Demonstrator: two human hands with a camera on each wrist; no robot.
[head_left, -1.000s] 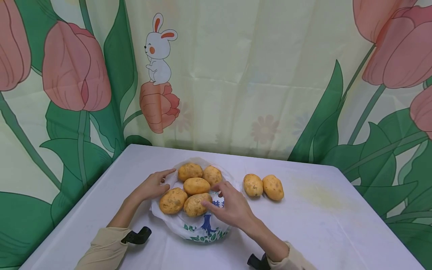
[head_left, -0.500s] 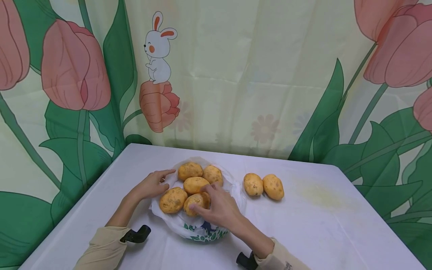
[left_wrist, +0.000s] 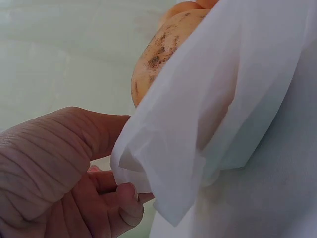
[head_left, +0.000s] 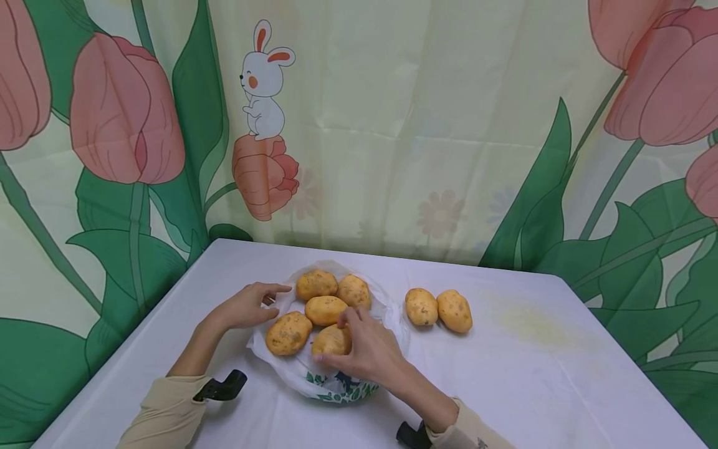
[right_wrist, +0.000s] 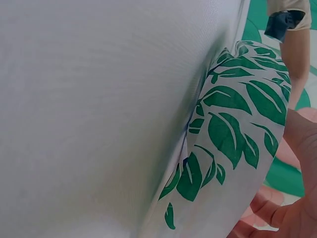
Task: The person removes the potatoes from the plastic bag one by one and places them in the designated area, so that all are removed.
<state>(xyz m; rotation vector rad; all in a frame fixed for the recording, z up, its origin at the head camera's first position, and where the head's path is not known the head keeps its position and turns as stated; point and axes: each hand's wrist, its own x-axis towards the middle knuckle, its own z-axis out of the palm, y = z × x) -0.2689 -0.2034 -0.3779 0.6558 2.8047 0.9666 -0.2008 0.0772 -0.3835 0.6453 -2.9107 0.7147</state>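
Observation:
Several potatoes lie on a spread white plastic bag [head_left: 300, 381] printed with green leaves. My right hand [head_left: 374, 346] grips the front right potato [head_left: 331, 341], thumb on its near side and fingertips on its far side. At the bag's left rim my left hand [head_left: 247, 305] holds the edge; in the left wrist view the thin plastic [left_wrist: 173, 148] passes between thumb and fingers. Close to that hand lies the front left potato [head_left: 288, 333]. Behind are a middle potato [head_left: 325, 310], a back left potato [head_left: 316, 285] and a back right potato [head_left: 354, 292].
Two loose potatoes, one [head_left: 421, 307] touching the other [head_left: 454, 311], lie on the white tablecloth [head_left: 521, 362] to the right of the bag. A curtain [head_left: 387, 125] with tulips and a rabbit hangs behind the table. A black wrist camera [head_left: 221, 386] sits on my left forearm.
My right hand has moved left onto the front right potato and taken hold of it; the potato has shifted slightly right. My left hand has drawn a little to the left at the bag's rim.

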